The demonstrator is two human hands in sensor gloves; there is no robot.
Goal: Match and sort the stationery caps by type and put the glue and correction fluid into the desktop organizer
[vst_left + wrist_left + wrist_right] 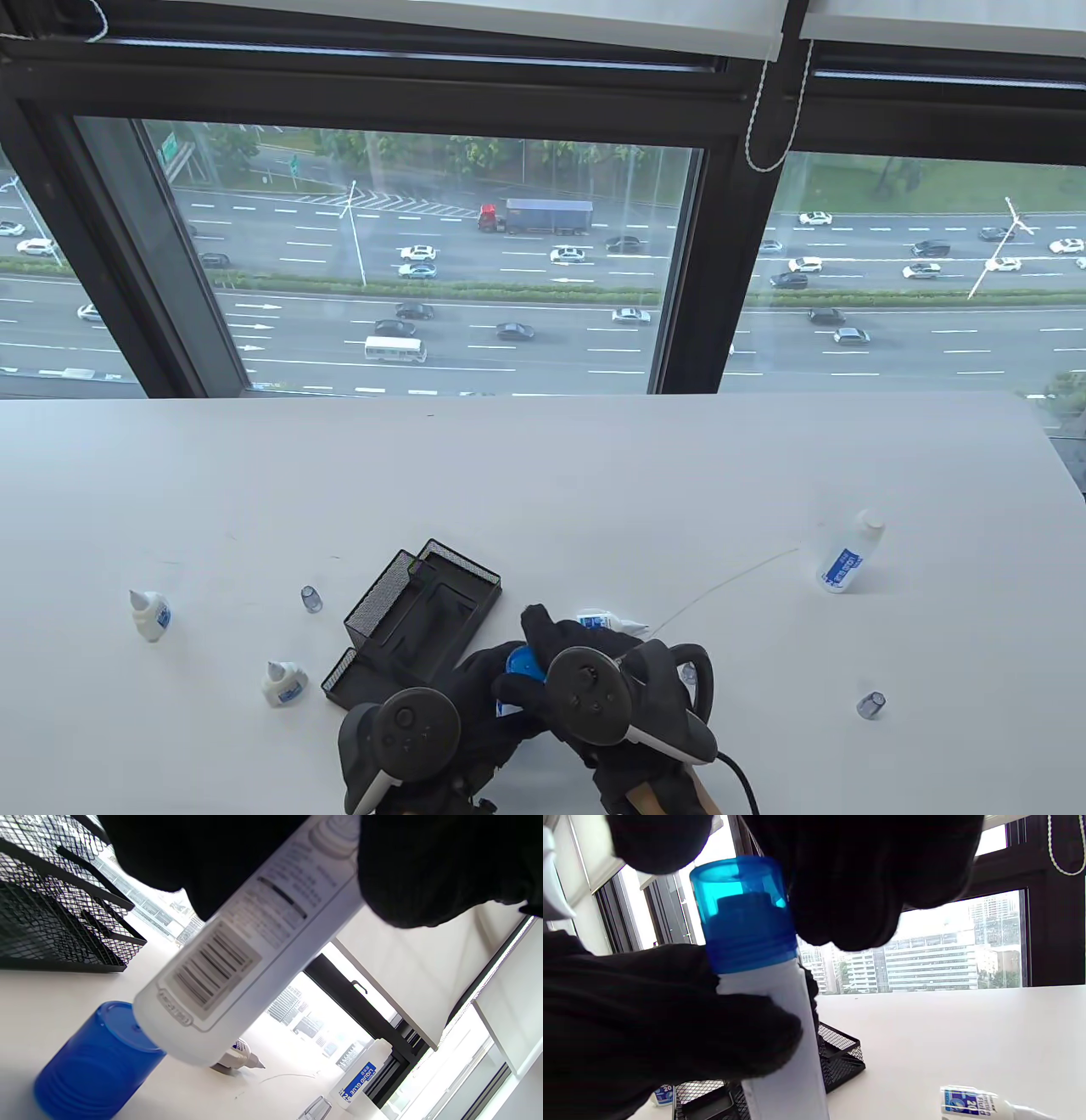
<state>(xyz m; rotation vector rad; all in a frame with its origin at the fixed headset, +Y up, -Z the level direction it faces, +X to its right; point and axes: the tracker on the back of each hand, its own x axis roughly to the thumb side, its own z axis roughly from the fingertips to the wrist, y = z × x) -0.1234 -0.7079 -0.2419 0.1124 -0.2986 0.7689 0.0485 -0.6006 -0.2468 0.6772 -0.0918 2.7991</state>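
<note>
The white counter [543,475] carries everything. On it sits the black wire-mesh desktop organizer [416,615], with no bottle visible in the compartments that show, so filing seems not to have begun. Just in front of it the left hand [416,747] grips the body of a white glue bottle [780,1035], while the right hand [611,705] pinches its translucent blue cap [742,912], seated on top; this match looks nearly done. Well to the right stands a clear liquid glue bottle [844,556]. Two small white correction fluid bottles [151,613] stand uncapped at left, a third [607,621] lies near the hands, and small clear caps [311,598] lie loose.
</note>
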